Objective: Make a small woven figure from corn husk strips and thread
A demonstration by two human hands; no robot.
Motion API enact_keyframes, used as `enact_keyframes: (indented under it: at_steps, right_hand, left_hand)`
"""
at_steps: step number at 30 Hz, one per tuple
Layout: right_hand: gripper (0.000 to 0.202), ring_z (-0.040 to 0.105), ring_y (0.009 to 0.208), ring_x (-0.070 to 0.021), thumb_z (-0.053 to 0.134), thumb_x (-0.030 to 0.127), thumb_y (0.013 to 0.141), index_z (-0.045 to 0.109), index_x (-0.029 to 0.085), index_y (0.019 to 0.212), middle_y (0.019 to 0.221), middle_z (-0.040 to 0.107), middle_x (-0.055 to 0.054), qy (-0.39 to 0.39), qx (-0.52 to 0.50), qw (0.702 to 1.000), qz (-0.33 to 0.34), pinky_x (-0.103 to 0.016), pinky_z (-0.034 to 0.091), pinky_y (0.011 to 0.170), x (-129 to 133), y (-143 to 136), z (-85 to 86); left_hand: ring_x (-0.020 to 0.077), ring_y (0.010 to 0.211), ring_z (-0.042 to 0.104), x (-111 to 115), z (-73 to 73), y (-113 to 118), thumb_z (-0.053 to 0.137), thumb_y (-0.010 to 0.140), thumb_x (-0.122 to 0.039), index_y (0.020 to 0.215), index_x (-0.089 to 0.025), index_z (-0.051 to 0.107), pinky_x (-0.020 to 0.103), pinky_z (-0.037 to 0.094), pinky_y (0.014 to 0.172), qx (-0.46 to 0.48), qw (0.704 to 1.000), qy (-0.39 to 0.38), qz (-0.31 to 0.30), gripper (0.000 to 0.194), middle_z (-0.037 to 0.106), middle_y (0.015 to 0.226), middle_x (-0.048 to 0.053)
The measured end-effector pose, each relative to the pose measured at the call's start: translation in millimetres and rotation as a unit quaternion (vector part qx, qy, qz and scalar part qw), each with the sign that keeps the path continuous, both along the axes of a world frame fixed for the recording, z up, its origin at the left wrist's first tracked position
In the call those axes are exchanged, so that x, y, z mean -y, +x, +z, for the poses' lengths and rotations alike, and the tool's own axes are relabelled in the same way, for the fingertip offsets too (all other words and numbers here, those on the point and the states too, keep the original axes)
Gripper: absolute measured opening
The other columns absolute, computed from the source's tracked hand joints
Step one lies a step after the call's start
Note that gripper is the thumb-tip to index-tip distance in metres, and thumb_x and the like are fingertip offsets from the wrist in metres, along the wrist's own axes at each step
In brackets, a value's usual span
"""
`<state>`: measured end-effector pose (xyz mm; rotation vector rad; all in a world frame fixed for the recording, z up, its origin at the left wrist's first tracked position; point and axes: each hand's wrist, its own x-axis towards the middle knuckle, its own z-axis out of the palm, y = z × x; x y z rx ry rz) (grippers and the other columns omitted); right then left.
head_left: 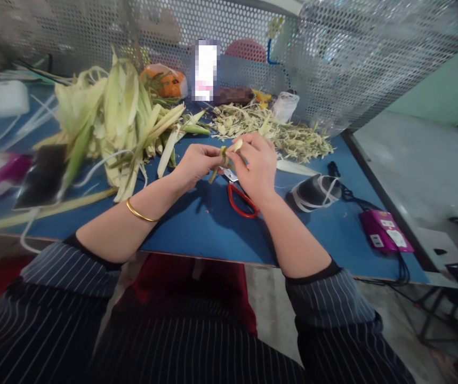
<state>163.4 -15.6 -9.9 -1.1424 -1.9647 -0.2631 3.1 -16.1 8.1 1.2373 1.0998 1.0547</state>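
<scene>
Between my two hands is a small piece of green husk [223, 152]. My left hand [197, 162], below a gold bangle, pinches it from the left. On its other side my right hand [256, 160] has fingers and thumb closed on a pale part of the husk. Red-handled scissors [242, 201] lie on the blue table [208, 229] just beneath my hands, their blades partly hidden by them. A large bundle of corn husks [120, 117] lies to the left, and a pile of shredded husk pieces [300, 141] is spread behind my right hand.
A spool of white thread [314, 193] and a purple power socket [384, 230] are on the right. A dark phone [41, 176] with a white cable lies left. An orange package [167, 81] and a lit, blurred screen [206, 69] stand before the perforated metal panel [320, 58].
</scene>
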Motion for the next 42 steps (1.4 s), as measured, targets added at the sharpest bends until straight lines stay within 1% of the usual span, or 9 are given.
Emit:
enact_keyframes:
  at_steps: [8, 16, 21, 25, 31, 33, 37, 39, 42]
  right_hand:
    - [0.022, 0.060, 0.078, -0.0226, 0.049, 0.034, 0.098, 0.056, 0.021, 0.082, 0.084, 0.068, -0.006, -0.166, 0.001, 0.979, -0.120, -0.034, 0.041, 0.073, 2, -2, 3.4]
    - [0.025, 0.054, 0.069, -0.0203, 0.055, 0.034, 0.092, 0.052, 0.022, 0.071, 0.069, 0.061, -0.002, -0.211, -0.058, 0.968, -0.120, -0.032, 0.037, 0.067, 0, -2, 5.4]
    - [0.028, 0.053, 0.066, -0.0173, 0.061, 0.037, 0.089, 0.052, 0.022, 0.067, 0.067, 0.061, -0.001, -0.241, -0.133, 0.956, -0.102, -0.033, 0.039, 0.067, -3, 0, 4.2]
    - [0.013, 0.054, 0.057, -0.0146, 0.065, 0.033, 0.086, 0.062, 0.021, 0.080, 0.062, 0.061, 0.002, -0.276, -0.236, 0.932, -0.015, -0.032, 0.044, 0.064, -3, 7, 13.1]
    - [0.020, 0.065, 0.068, -0.0132, 0.063, 0.025, 0.080, 0.075, 0.017, 0.095, 0.084, 0.075, -0.004, -0.430, -0.360, 0.797, 0.223, -0.031, 0.055, 0.071, -1, 16, 29.8]
    - [0.022, 0.067, 0.074, -0.0141, 0.067, 0.026, 0.078, 0.075, 0.018, 0.097, 0.091, 0.076, -0.004, -0.432, -0.373, 0.781, 0.253, -0.031, 0.056, 0.074, -1, 16, 28.8]
    - [0.009, 0.063, 0.073, -0.0131, 0.074, 0.030, 0.079, 0.074, 0.021, 0.079, 0.077, 0.070, 0.000, -0.332, -0.348, 0.852, 0.207, -0.029, 0.054, 0.072, -2, 9, 20.8]
    - [0.016, 0.059, 0.070, -0.0120, 0.076, 0.034, 0.080, 0.070, 0.021, 0.072, 0.072, 0.064, 0.001, -0.263, -0.347, 0.883, 0.177, -0.028, 0.052, 0.070, -3, 7, 16.9]
    - [0.023, 0.055, 0.065, -0.0099, 0.072, 0.045, 0.085, 0.068, 0.023, 0.079, 0.076, 0.063, 0.002, -0.231, -0.366, 0.883, 0.180, -0.027, 0.050, 0.066, -5, 5, 12.9]
  left_hand:
    - [0.0079, 0.059, 0.059, -3, -8.7, 2, 0.071, 0.079, -0.022, 0.076, -0.013, 0.074, 0.021, 0.042, 0.058, -0.003, 0.998, 0.007, -0.062, 0.010, 0.072, 0.071, 0.003]
    - [0.0081, 0.056, 0.057, -1, -11.6, 8, 0.084, 0.065, -0.024, 0.077, -0.014, 0.074, 0.022, 0.042, 0.053, 0.008, 1.000, 0.021, 0.003, 0.019, 0.070, 0.071, 0.001]
    - [0.0073, 0.054, 0.057, 0, -11.3, 9, 0.082, 0.069, -0.022, 0.081, -0.013, 0.074, 0.020, 0.039, 0.049, 0.028, 0.999, 0.007, 0.015, 0.017, 0.069, 0.070, 0.001]
    - [0.0064, 0.048, 0.053, -3, -10.9, 6, 0.076, 0.074, -0.017, 0.080, -0.012, 0.073, 0.020, 0.035, 0.043, 0.043, 0.998, -0.023, 0.046, 0.008, 0.062, 0.059, -0.002]
    - [0.0046, 0.047, 0.049, -6, -4.9, 1, 0.070, 0.074, -0.008, 0.074, -0.012, 0.073, 0.019, 0.041, 0.048, 0.086, 0.993, -0.042, 0.075, 0.004, 0.059, 0.055, -0.003]
    - [0.0046, 0.046, 0.049, -5, -2.9, 1, 0.070, 0.073, -0.006, 0.076, -0.012, 0.074, 0.019, 0.038, 0.045, 0.080, 0.993, -0.041, 0.076, 0.007, 0.059, 0.055, -0.003]
    - [0.0046, 0.045, 0.049, -3, -1.7, 4, 0.071, 0.074, -0.007, 0.076, -0.012, 0.074, 0.019, 0.034, 0.042, 0.062, 0.994, -0.047, 0.073, 0.006, 0.060, 0.056, -0.003]
    - [0.0046, 0.046, 0.049, -2, -2.4, 5, 0.072, 0.074, -0.008, 0.074, -0.012, 0.074, 0.019, 0.036, 0.044, 0.051, 0.995, -0.048, 0.069, 0.005, 0.060, 0.056, -0.003]
    - [0.0046, 0.046, 0.048, -1, -4.1, 7, 0.072, 0.075, -0.008, 0.073, -0.013, 0.074, 0.019, 0.037, 0.045, 0.029, 0.997, -0.041, 0.057, 0.006, 0.060, 0.056, -0.003]
